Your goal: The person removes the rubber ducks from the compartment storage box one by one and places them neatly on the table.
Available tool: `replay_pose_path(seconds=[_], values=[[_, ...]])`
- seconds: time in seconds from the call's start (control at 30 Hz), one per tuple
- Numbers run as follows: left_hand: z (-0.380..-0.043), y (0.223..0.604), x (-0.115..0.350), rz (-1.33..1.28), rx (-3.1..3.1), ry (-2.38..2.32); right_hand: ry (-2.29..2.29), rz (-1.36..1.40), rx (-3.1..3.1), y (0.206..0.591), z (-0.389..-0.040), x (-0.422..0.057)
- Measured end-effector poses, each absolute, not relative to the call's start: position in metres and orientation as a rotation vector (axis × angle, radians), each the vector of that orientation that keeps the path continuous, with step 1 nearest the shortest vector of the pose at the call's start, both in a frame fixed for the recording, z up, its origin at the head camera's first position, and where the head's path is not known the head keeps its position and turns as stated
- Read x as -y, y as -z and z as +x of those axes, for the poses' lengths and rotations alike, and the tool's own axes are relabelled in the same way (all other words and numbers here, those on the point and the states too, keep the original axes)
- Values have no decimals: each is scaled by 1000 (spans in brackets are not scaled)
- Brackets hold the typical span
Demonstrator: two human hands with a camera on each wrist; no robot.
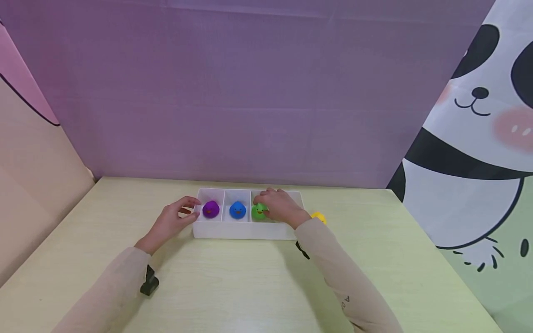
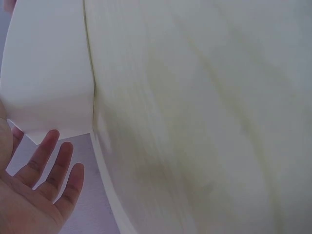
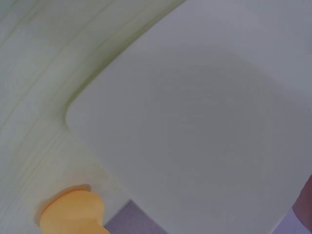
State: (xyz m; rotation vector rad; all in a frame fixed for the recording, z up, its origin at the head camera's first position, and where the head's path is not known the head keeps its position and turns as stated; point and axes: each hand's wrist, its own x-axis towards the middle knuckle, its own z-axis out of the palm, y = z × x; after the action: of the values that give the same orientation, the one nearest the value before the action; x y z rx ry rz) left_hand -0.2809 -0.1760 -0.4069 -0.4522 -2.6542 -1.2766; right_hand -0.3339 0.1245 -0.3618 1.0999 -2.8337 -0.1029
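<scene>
A white divided box [image 1: 245, 230] lies lengthwise across the table. In its leftmost compartment sits a purple toy duck [image 1: 211, 209], with a blue toy duck [image 1: 238, 210] in the one beside it. My right hand [image 1: 284, 206] reaches over the box from the right and grips a green toy duck [image 1: 257, 212] at the third compartment, its fingers partly covering the toy. At the box's left end is my left hand [image 1: 171, 221], fingertips right at the wall. The left wrist view shows its fingers [image 2: 45, 153] spread and fairly straight beside the box.
A yellow toy duck [image 1: 319, 216] stands on the table just right of the box, partly behind my right forearm. The pale wooden table [image 1: 233, 282] ends at a purple backdrop [image 1: 250, 92] behind the box. A panda-print panel [image 1: 466, 194] stands at the right.
</scene>
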Motion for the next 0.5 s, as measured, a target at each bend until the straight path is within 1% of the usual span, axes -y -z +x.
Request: replay_pose_path(seconds=[0.5], values=[[-283, 408, 176, -460, 2646, 1276, 133, 1108, 2770, 353, -332, -127]])
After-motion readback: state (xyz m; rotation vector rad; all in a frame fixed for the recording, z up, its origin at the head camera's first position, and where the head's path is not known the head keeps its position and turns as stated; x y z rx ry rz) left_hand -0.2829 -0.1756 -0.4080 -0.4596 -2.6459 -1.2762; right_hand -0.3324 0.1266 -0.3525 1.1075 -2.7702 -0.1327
